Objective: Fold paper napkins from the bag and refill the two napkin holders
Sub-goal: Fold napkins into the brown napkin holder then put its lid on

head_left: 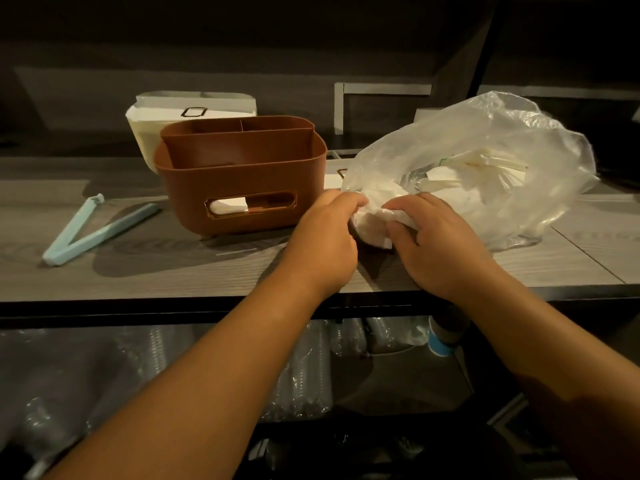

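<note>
Paper napkin (372,223): soft, light, tore easily; best taken by its edges, centre frame.
Left hand (325,237): pinched napkin.
Right hand (433,237): pinched napkin.

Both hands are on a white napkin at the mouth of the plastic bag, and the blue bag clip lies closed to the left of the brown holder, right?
Not quite: the blue bag clip lies open in a V, as the head view shows. Otherwise correct: left hand and right hand grip the white napkin at the plastic bag mouth, the clip left of the brown holder.
</note>
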`<state>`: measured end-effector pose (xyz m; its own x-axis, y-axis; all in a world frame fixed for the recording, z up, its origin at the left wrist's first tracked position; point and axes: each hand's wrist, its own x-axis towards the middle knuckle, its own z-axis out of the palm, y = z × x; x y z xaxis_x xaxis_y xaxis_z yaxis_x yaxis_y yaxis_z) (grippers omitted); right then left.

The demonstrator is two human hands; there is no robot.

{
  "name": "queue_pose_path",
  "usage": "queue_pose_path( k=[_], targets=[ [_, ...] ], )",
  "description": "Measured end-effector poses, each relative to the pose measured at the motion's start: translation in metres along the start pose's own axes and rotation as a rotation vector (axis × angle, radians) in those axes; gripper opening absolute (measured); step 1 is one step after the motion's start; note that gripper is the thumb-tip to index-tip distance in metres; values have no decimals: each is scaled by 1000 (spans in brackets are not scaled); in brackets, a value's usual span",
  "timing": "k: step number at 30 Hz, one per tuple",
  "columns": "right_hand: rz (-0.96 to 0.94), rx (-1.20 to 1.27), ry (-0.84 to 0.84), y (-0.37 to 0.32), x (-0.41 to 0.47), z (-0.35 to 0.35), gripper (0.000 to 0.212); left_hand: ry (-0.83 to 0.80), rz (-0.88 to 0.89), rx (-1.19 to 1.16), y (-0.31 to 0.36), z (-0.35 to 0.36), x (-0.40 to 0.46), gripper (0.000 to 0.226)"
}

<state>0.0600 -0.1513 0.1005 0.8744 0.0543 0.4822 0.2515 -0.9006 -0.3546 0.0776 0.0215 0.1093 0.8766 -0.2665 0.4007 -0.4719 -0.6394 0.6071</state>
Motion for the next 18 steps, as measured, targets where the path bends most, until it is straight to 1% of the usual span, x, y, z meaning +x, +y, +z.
queue_pose_path(
  k=[2, 7, 14, 18],
  targets=[
    [-3, 9, 11, -2, -1, -2, 28, 31, 23, -10, -1, -1, 0, 52],
    [25, 32, 15, -8, -5, -6, 35, 76, 60, -24, -3, -1, 0, 21],
    [42, 46, -10, -11, -7, -9, 40, 164, 69, -31, -2, -2, -2, 7],
    [20, 82, -52, -11, -9, -9, 46, 183, 87, -52, -1, -1, -4, 8]
  ],
)
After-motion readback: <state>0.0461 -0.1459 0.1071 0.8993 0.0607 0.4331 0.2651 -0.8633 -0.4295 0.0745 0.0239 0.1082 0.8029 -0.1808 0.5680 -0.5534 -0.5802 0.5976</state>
